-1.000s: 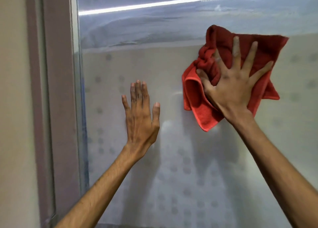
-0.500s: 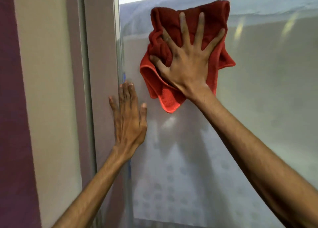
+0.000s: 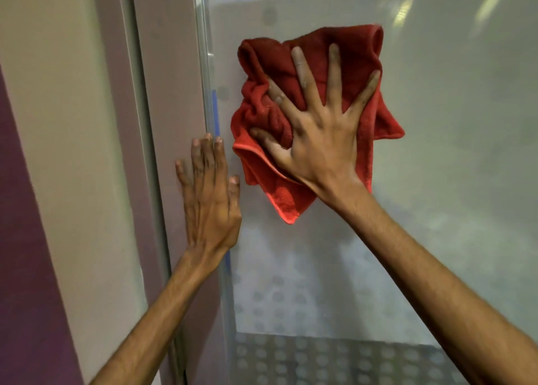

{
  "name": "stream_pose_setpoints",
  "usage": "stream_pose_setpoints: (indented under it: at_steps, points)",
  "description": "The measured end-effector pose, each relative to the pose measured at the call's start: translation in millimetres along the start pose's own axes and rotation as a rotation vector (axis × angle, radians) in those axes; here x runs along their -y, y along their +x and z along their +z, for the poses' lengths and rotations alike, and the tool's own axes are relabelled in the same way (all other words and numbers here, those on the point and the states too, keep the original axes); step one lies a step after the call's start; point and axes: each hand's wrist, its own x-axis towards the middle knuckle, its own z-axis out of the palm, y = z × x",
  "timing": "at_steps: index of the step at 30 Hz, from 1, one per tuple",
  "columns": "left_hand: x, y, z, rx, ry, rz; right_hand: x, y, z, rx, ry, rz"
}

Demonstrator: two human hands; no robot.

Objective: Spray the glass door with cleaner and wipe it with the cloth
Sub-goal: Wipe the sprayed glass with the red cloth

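The frosted glass door (image 3: 436,181) fills the right of the view, with a dotted pattern low down. A crumpled red cloth (image 3: 262,111) lies flat against the glass near its left edge. My right hand (image 3: 317,134) presses on the cloth with fingers spread wide. My left hand (image 3: 209,198) rests flat, fingers together, on the door's left edge where the glass meets the frame, just below and left of the cloth. No spray bottle is in view.
A mauve door frame (image 3: 171,122) runs top to bottom left of the glass. Beyond it is a beige wall (image 3: 67,152) with a purple strip (image 3: 23,268) at the far left.
My right hand has slid the cloth leftward across the glass, then downward, ending near the left edge. My left hand has shifted from the glass to the frame edge.
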Motion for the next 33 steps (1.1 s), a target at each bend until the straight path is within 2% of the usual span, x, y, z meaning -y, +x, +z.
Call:
stream_pose_setpoints:
  at_steps: [5, 11, 21, 26, 33]
  points:
    - [3, -11, 3, -0.003, -0.022, 0.005, 2, -49, -1, 0.016, 0.003, -0.012]
    - [-3, -31, 4, 0.034, -0.067, -0.017, -4, -103, -4, 0.114, -0.025, -0.06]
    - [-35, -39, 5, 0.094, -0.042, -0.042, -38, -116, -16, 0.134, 0.032, -0.113]
    - [-66, -41, 10, 0.132, -0.055, -0.009, -76, -124, -23, 0.142, 0.027, -0.114]
    - [-142, -30, 34, 0.099, -0.085, 0.042, -170, -135, -45, 0.126, -0.056, -0.072]
